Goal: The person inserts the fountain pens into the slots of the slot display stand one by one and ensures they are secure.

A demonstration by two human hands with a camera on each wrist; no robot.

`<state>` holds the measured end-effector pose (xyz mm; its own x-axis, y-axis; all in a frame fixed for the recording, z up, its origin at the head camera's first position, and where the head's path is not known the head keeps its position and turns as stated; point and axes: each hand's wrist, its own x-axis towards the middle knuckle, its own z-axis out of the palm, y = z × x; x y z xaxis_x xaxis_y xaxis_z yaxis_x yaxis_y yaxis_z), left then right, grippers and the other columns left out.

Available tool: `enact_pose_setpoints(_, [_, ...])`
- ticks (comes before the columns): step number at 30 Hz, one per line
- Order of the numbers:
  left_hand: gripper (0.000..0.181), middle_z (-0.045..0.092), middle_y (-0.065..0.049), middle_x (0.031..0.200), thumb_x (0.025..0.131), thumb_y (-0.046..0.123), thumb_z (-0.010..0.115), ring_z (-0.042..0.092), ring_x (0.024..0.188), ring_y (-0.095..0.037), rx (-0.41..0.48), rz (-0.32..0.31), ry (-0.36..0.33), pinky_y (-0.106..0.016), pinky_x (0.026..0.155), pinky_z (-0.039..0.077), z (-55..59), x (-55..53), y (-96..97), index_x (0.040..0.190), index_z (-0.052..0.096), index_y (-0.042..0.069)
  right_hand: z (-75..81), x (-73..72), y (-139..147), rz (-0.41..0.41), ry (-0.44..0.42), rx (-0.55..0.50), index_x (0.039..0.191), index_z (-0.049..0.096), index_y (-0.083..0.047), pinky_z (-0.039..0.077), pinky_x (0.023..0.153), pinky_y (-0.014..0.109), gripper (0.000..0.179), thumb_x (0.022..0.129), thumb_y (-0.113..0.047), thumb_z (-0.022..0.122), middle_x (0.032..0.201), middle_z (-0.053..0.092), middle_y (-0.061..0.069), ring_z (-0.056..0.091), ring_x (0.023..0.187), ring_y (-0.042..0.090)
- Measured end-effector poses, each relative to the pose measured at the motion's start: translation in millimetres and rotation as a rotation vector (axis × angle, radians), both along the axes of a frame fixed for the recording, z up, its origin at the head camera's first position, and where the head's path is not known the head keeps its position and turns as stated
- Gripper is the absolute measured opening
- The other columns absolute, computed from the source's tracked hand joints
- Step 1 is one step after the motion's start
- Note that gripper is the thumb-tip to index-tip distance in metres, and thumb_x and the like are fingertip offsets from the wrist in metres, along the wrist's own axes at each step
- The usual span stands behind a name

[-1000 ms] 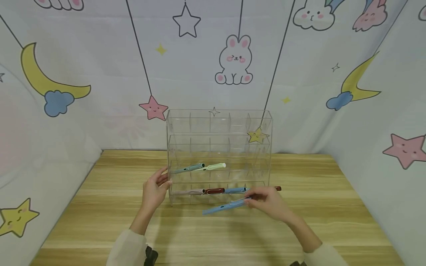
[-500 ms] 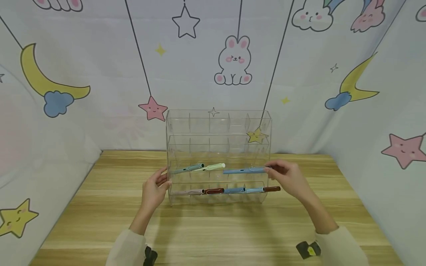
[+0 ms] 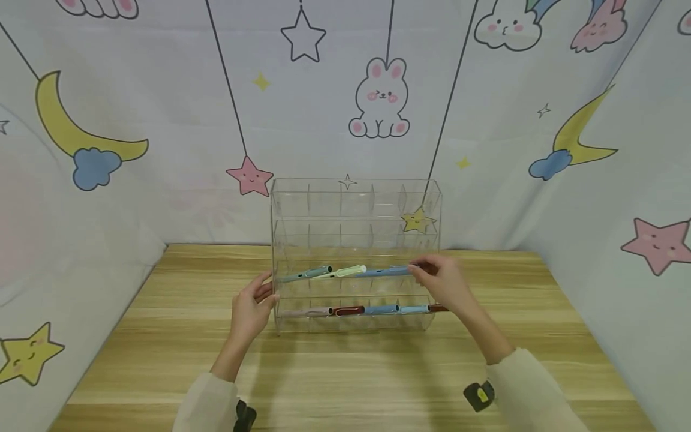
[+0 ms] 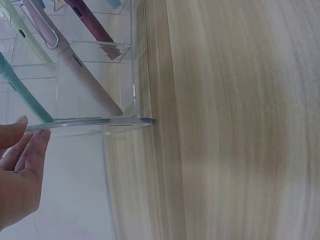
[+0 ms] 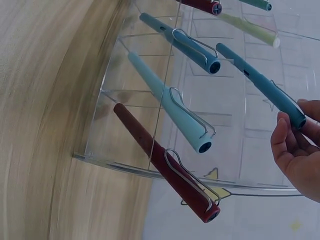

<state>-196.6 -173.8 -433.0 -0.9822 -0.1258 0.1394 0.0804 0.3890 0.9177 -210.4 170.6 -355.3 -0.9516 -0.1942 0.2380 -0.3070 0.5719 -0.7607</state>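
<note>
A clear acrylic pen rack (image 3: pixel 355 234) with stepped rows of compartments stands on the table. My left hand (image 3: pixel 251 309) grips its left side panel (image 4: pixel 100 121), thumb on one face and fingers on the other. With thumb and fingertips, my right hand (image 3: pixel 439 282) pinches a blue pen (image 5: pixel 270 91) by its clip end. This pen slants into the second row from the bottom, to the right of a pale green pen (image 3: pixel 348 272) and a grey-green pen (image 3: pixel 306 273). Its far tip overlaps the pale green pen in the head view.
Along the bottom row lie a pale pink pen (image 3: pixel 308 312), a dark red pen (image 3: pixel 349 311), a blue pen (image 3: pixel 382 309), a light blue pen (image 5: pixel 172 107) and another dark red pen (image 5: pixel 165 165). A printed cloth (image 3: pixel 335 120) hangs behind the wooden table (image 3: pixel 345 378).
The right hand has carried the blue pen up from in front of the bottom row to the second row, then left toward the pale green pen. The left hand has stayed on the rack.
</note>
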Motion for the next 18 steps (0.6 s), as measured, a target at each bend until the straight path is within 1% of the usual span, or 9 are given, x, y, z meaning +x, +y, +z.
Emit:
enact_pose_setpoints(4, [0.051, 0.06, -0.027, 0.109, 0.08, -0.01, 0.063, 0.059, 0.1, -0.036, 0.0, 0.002, 0.003, -0.036, 0.081, 0.052, 0.1, -0.2, 0.2, 0.128, 0.05, -0.002, -3.4, -4.7, -10, -0.002, -0.019, 0.029, 0.096, 0.066, 0.004, 0.051, 0.053, 0.022, 0.018, 0.088, -0.012, 0.062, 0.075, 0.064, 0.006, 0.058, 0.063, 0.013])
enact_pose_setpoints(8, [0.051, 0.06, -0.027, 0.109, 0.079, -0.011, 0.063, 0.059, 0.099, -0.036, -0.001, 0.005, 0.004, -0.036, 0.081, 0.052, 0.5, -0.2, 0.5, 0.127, 0.05, -0.002, -6.0, -8.1, -19, 0.01, -0.015, 0.046, 0.097, 0.066, 0.003, 0.049, 0.051, 0.023, 0.018, 0.088, -0.013, 0.062, 0.074, 0.064, 0.004, 0.058, 0.061, 0.013])
enact_pose_setpoints(10, [0.051, 0.06, -0.027, 0.109, 0.079, -0.011, 0.063, 0.059, 0.099, -0.036, 0.002, 0.007, 0.004, -0.036, 0.081, 0.052, 0.7, -0.1, 0.6, 0.127, 0.05, -0.002, -7.7, -9.9, -22, 0.022, -0.007, 0.038, 0.096, 0.067, 0.003, 0.049, 0.05, 0.023, 0.017, 0.088, -0.012, 0.062, 0.073, 0.063, 0.004, 0.057, 0.061, 0.014])
enact_pose_setpoints(13, [0.05, 0.06, -0.028, 0.109, 0.079, -0.011, 0.063, 0.059, 0.099, -0.036, 0.007, 0.007, 0.002, -0.036, 0.081, 0.052, 0.4, -0.1, 0.8, 0.127, 0.05, -0.002, -10.0, -11.9, -26, 0.042, 0.011, 0.012, 0.094, 0.067, 0.003, 0.049, 0.049, 0.023, 0.015, 0.087, -0.009, 0.062, 0.072, 0.063, 0.005, 0.058, 0.06, 0.019])
enact_pose_setpoints(18, [0.05, 0.059, -0.027, 0.11, 0.08, -0.01, 0.063, 0.059, 0.101, -0.036, 0.013, 0.005, -0.008, -0.036, 0.082, 0.052, 0.1, 0.2, 0.7, 0.128, 0.049, -0.003, -13.3, -13.2, -30, 0.056, 0.046, -0.007, 0.093, 0.067, 0.004, 0.051, 0.051, 0.022, 0.014, 0.087, -0.007, 0.062, 0.074, 0.064, 0.007, 0.06, 0.061, 0.022])
